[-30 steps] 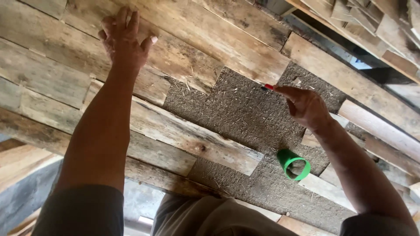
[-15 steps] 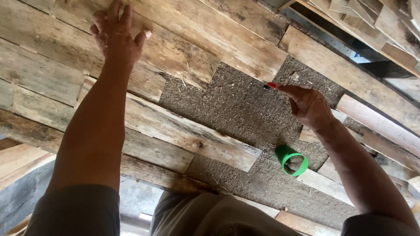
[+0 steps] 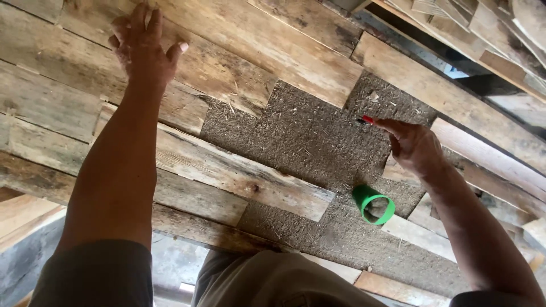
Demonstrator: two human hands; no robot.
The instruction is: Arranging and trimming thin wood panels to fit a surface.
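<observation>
A thin red-tipped marker [image 3: 364, 120] is pinched in the fingertips of the right hand [image 3: 414, 146], its tip touching the rough brown straw-flecked panel [image 3: 307, 136] at right of centre. The left hand [image 3: 145, 48] lies flat, fingers spread, on the weathered grey wooden planks [image 3: 227, 62] at far left. A green plastic ring [image 3: 372, 203] sits near the right wrist.

A green plastic cup [image 3: 373, 203] sticks out from a rough patch of straw-flecked board [image 3: 307, 139]. Loose wooden slats [image 3: 489, 28] are stacked at upper right.
</observation>
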